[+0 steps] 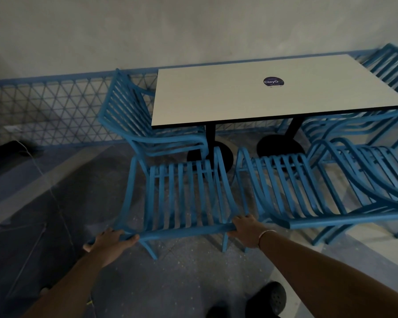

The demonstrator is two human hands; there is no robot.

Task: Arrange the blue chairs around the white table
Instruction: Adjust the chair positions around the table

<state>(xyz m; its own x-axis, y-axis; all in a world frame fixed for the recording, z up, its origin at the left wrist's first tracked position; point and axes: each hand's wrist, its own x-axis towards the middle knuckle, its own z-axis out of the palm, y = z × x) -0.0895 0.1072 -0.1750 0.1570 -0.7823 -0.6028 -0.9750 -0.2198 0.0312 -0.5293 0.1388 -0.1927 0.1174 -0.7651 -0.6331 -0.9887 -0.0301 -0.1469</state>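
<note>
Head view: the left hand (112,241) and right hand (245,229) both clasp the top rail of a blue slatted chair (182,198) facing the white table (262,92). A second blue chair (292,189) stands just beside it; open floor (44,203) lies left.

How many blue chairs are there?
5: one at the table's left end, one held in front, one beside it, two at right. More may be hidden.
</note>
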